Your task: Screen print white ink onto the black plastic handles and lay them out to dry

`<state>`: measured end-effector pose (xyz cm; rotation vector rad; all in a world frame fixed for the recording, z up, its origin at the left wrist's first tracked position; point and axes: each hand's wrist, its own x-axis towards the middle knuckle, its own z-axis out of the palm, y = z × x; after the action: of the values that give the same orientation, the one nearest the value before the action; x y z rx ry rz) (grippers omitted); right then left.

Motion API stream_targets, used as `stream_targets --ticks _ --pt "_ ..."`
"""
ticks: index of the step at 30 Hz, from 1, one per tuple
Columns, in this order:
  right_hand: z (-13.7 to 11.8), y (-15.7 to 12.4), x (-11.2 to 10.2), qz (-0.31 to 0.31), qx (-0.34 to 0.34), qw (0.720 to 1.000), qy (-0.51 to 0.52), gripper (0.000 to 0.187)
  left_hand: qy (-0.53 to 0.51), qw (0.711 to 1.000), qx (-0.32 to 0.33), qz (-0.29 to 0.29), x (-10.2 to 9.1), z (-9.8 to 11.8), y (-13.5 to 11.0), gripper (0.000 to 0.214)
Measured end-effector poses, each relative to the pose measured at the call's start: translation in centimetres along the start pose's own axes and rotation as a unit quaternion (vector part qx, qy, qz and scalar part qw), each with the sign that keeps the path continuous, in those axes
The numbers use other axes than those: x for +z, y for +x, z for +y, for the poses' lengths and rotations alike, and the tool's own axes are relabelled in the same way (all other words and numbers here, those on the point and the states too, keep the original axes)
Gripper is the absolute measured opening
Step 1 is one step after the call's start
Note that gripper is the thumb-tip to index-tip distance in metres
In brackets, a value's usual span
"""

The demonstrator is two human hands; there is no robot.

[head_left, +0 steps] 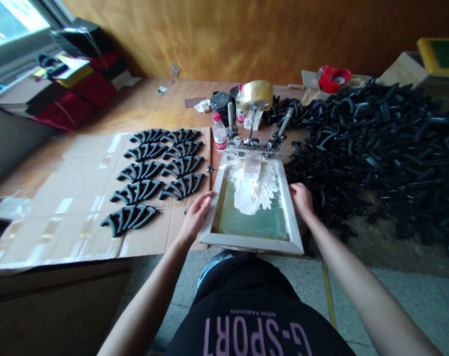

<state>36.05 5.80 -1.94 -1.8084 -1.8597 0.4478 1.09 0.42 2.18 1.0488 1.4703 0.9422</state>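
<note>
Left hand (196, 216) and right hand (301, 200), fingers part-curled, grip the side rails of a hinged screen-printing frame (252, 245). White ink (252, 190) lies on its mesh; a plastic bottle (220, 132) stands behind.

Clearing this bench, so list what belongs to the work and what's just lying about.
Work: left hand, right hand, wooden screen frame, white ink, black plastic pieces on cardboard, heap of black pieces.
Lying about: tape roll, red tape dispenser, water bottle.
</note>
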Motion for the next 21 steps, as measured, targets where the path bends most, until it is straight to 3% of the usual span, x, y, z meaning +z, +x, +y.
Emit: stream_targets --ticks 2,4,6,9,11,14,16,21 --pt "-1.5 2.9 -0.6 0.068 -0.021 0.997 -0.031 0.035 0.011 0.999 -0.031 -0.003 0.6 -3.1 0.3 0.065" --pt "-4.5 5.4 -0.1 0.090 -0.086 0.990 -0.061 0.043 0.037 0.998 -0.045 0.009 1.3 -5.2 1.0 0.068" --pt "-7.8 6.8 1.1 0.035 -0.147 0.983 -0.108 0.051 0.075 0.996 -0.045 0.023 1.6 -6.4 1.7 0.062" --pt "-10.6 5.6 2.9 -0.111 -0.176 0.964 -0.166 0.023 0.111 0.992 -0.050 0.022 1.6 -7.1 2.2 0.058" --pt "-10.5 3.3 3.2 -0.175 -0.219 0.943 -0.181 0.014 0.117 0.991 -0.056 0.021 1.4 -7.2 2.2 0.057" --pt "-9.0 0.6 2.3 -0.230 -0.334 0.899 -0.166 0.022 0.115 0.991 -0.066 0.024 1.5 -7.4 2.1 0.056" --pt "-8.3 0.1 1.5 -0.259 -0.372 0.880 -0.142 0.022 0.106 0.992 -0.071 0.027 1.6 -7.3 2.0 0.056" --pt "-8.3 -0.2 2.0 -0.180 -0.317 0.921 -0.134 0.022 0.047 0.997 -0.063 0.027 1.7 -6.8 1.8 0.057"
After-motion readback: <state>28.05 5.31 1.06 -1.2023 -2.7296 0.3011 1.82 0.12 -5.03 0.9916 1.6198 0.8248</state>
